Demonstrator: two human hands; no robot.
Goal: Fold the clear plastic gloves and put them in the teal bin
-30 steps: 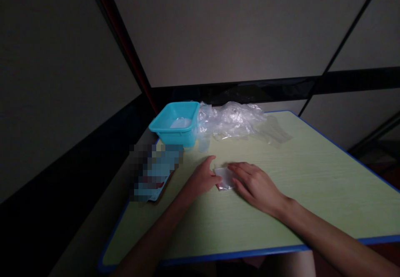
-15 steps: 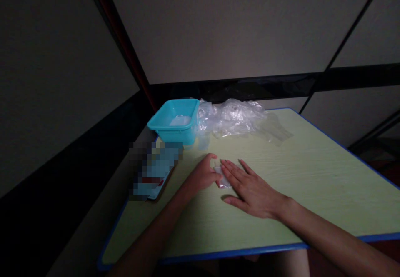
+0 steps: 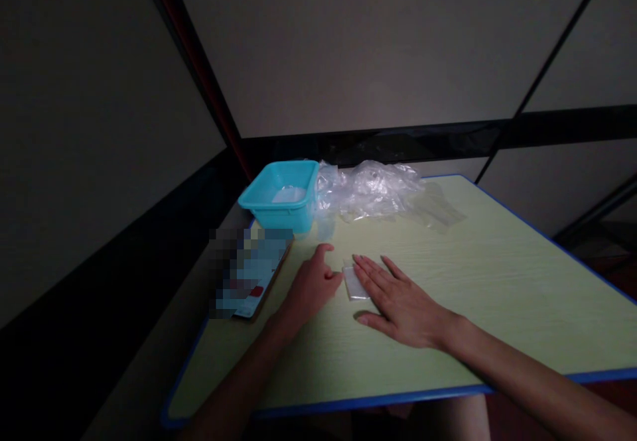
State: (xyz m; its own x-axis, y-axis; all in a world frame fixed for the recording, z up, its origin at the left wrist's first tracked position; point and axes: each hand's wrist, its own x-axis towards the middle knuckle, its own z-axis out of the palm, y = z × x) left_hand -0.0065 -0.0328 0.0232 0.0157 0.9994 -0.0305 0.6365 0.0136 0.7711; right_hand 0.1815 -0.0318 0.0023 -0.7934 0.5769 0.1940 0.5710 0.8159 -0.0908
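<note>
A small clear plastic packet (image 3: 353, 284) lies flat on the pale green table (image 3: 488, 282). My right hand (image 3: 398, 298) rests palm down on it, fingers stretched out and pressing its right part. Just left of the packet is my left hand (image 3: 312, 284), fingers loosely curled with the index finger raised, a small gap from the packet and holding nothing that I can see.
A turquoise tub (image 3: 281, 195) with something white inside stands at the table's far left corner. A heap of crumpled clear plastic bags (image 3: 371, 190) lies beside it along the far edge. A blurred flat item (image 3: 249, 272) sits at the left edge.
My right hand slid forward and flattened over the packet. My left hand let go of the packet's left edge and drew slightly away to the left.
</note>
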